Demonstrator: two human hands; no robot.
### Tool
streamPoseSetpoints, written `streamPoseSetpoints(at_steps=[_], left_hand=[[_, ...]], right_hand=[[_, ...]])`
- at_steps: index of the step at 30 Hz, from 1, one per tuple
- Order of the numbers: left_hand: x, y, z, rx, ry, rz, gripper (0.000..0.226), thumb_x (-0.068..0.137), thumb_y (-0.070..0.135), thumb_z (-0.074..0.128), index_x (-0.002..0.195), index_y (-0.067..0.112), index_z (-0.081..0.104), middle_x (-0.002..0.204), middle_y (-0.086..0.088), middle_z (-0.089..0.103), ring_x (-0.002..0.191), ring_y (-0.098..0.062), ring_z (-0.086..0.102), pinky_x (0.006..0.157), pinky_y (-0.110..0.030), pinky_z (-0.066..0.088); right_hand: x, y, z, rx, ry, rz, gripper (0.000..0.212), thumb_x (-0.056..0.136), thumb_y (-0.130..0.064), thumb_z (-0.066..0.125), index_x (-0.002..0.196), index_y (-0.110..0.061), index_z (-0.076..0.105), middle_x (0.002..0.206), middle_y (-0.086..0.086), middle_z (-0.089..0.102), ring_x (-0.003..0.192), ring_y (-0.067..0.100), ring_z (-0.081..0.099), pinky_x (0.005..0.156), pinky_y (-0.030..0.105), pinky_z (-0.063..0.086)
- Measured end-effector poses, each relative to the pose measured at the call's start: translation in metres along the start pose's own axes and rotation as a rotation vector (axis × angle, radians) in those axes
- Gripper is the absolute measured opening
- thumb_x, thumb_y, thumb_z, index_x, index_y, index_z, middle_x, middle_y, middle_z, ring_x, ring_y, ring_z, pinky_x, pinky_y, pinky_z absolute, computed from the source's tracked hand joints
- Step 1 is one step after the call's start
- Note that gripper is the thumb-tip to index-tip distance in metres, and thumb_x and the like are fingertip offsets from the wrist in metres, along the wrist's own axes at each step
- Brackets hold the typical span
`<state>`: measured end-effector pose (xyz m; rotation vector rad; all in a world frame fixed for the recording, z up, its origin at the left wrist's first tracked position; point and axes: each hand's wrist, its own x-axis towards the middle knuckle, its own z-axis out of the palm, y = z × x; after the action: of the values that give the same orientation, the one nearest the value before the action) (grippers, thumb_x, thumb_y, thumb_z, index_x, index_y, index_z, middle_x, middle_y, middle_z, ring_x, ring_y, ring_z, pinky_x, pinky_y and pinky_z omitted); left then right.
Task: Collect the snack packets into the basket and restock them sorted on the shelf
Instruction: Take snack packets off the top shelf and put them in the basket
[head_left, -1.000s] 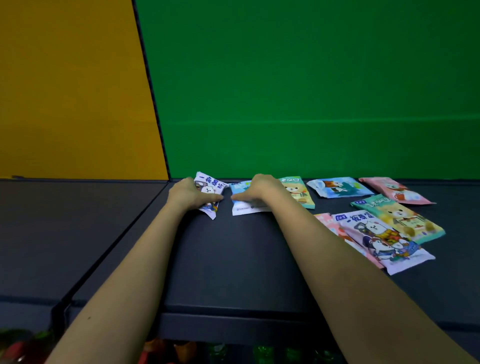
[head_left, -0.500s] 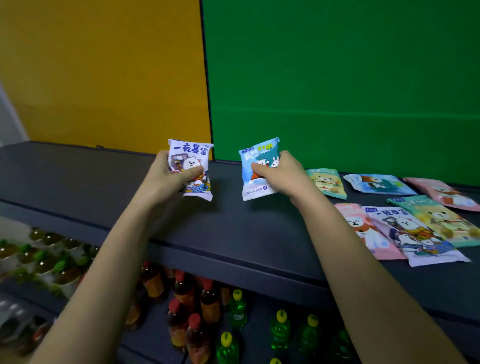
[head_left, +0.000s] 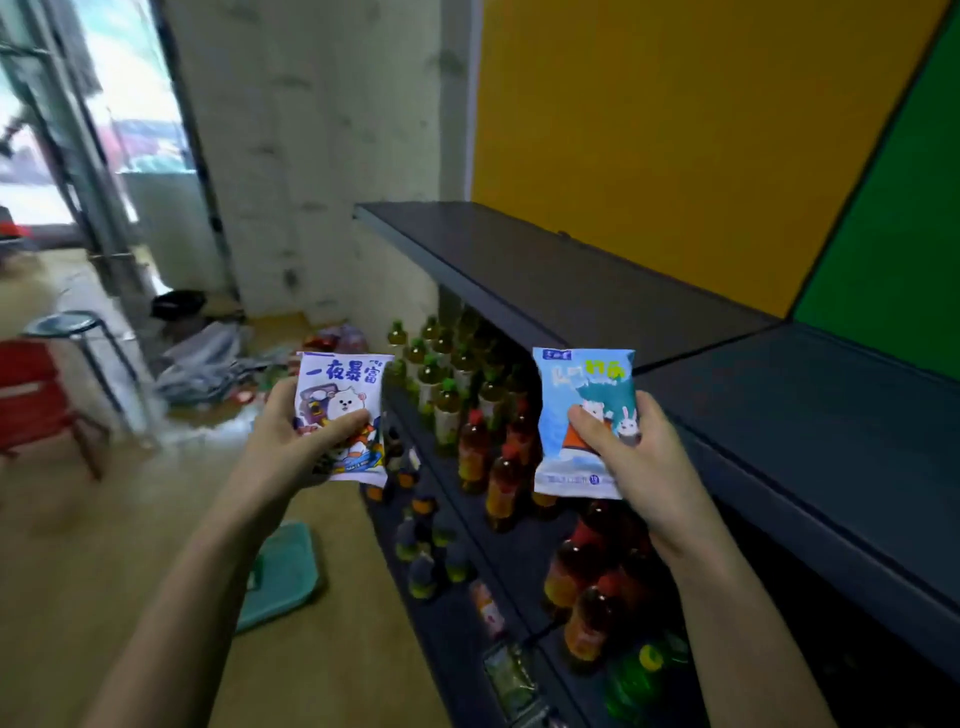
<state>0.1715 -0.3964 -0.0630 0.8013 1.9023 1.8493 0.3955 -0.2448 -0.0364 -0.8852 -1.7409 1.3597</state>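
Gripping a lilac-and-white packet (head_left: 340, 395) in the left hand (head_left: 288, 449), with the thumb lying across its lower front and the fingers curling behind; showing blue characters along the top and a white cartoon bear in the middle. Standing upright, with most of the flat, glossy pouch sticking out of the grip toward 12 o'clock and the crimped bottom edge poking out toward 5 o'clock. Clamping a light-blue packet (head_left: 582, 379) in the right hand (head_left: 641, 457) the same way, thumb pressing the front beside a white bear and a rabbit, with the upper part rising toward 12 o'clock and the pale bottom band showing at 8 o'clock of the hand. Hovering side by side, apart, in front of rows of bottles (head_left: 470, 447). Lying at 1 o'clock of the light-blue packet, a dark matte shelf (head_left: 571, 280) board. Resting on the floor (head_left: 104, 545) at 6 o'clock of the left hand, a blurred teal plastic piece (head_left: 283, 577).
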Motion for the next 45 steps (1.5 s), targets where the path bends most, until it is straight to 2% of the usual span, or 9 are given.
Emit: streamPoseSetpoints(at_steps=[9,15,18,24,28,32,35,40,45], left_hand=[[-0.014,-0.074,-0.175,0.007,0.367,-0.187,0.023,0.084,0.007,0.064,0.089,0.026,0.051,0.077,0.007,0.065,0.046,0.008,0.058,0.035,-0.010,0.038],[0.016,-0.123,-0.282,0.054,0.438,-0.304,0.019,0.086,0.011,0.062,0.095,0.022,0.049,0.074,0.005,0.062,0.046,0.003,0.055,0.041,-0.015,0.038],[0.039,-0.150,-0.318,0.059,0.421,-0.357,0.018,0.086,0.012,0.060,0.094,0.024,0.049,0.074,0.008,0.062,0.047,0.004,0.055,0.039,-0.013,0.038],[0.097,-0.196,-0.364,0.024,0.360,-0.431,0.023,0.085,0.017,0.065,0.102,0.019,0.051,0.088,0.003,0.067,0.064,-0.004,0.064,0.052,-0.019,0.047],[0.152,-0.245,-0.382,-0.021,0.373,-0.484,0.016,0.090,0.010,0.058,0.094,0.023,0.049,0.086,0.004,0.066,0.060,0.001,0.066,0.058,-0.023,0.052],[0.221,-0.308,-0.400,-0.019,0.399,-0.559,0.017,0.089,0.011,0.060,0.101,0.019,0.051,0.086,0.003,0.067,0.058,0.002,0.066,0.058,-0.025,0.051],[0.277,-0.358,-0.415,-0.037,0.431,-0.621,0.021,0.089,0.010,0.060,0.107,0.013,0.051,0.084,0.001,0.066,0.054,0.003,0.064,0.047,-0.017,0.048],[0.366,-0.451,-0.440,-0.073,0.450,-0.747,0.017,0.092,0.007,0.053,0.107,0.014,0.048,0.091,-0.005,0.063,0.056,-0.003,0.064,0.043,-0.014,0.048],[0.434,-0.567,-0.460,-0.069,0.470,-0.882,0.012,0.094,0.007,0.041,0.104,0.014,0.044,0.076,0.002,0.054,0.058,-0.010,0.054,0.037,-0.010,0.042]], right_hand=[[0.019,0.046,0.210,0.044,-0.359,0.071,0.018,0.086,-0.021,0.065,0.101,-0.019,0.054,0.098,-0.002,0.067,0.084,0.009,0.065,0.073,0.025,0.050],[0.027,0.074,0.358,0.118,-0.409,0.191,0.028,0.087,-0.012,0.062,0.113,-0.006,0.053,0.107,0.009,0.067,0.092,0.022,0.065,0.081,0.031,0.052],[0.030,0.087,0.415,0.133,-0.444,0.225,0.027,0.088,-0.013,0.062,0.112,-0.007,0.052,0.099,0.003,0.067,0.083,0.014,0.065,0.070,0.019,0.053],[0.066,0.121,0.498,0.080,-0.458,0.259,0.015,0.087,-0.016,0.063,0.097,-0.021,0.053,0.100,0.000,0.067,0.085,0.009,0.066,0.073,0.023,0.054],[0.108,0.159,0.552,0.072,-0.462,0.301,0.021,0.088,-0.013,0.062,0.107,-0.011,0.053,0.093,-0.006,0.065,0.070,-0.006,0.064,0.060,0.010,0.050],[0.159,0.210,0.610,0.030,-0.508,0.350,0.024,0.087,-0.016,0.063,0.109,-0.014,0.052,0.098,-0.005,0.066,0.083,0.004,0.064,0.068,0.017,0.053],[0.200,0.250,0.661,-0.032,-0.536,0.391,0.025,0.086,-0.018,0.065,0.107,-0.016,0.053,0.096,-0.007,0.066,0.085,0.006,0.065,0.075,0.026,0.053],[0.259,0.319,0.747,-0.085,-0.571,0.454,0.027,0.088,-0.023,0.062,0.113,-0.016,0.052,0.096,-0.010,0.064,0.084,0.002,0.063,0.068,0.017,0.052],[0.289,0.426,0.834,-0.099,-0.545,0.587,0.016,0.094,-0.022,0.052,0.110,-0.022,0.052,0.100,-0.001,0.066,0.090,0.015,0.065,0.084,0.037,0.052]])
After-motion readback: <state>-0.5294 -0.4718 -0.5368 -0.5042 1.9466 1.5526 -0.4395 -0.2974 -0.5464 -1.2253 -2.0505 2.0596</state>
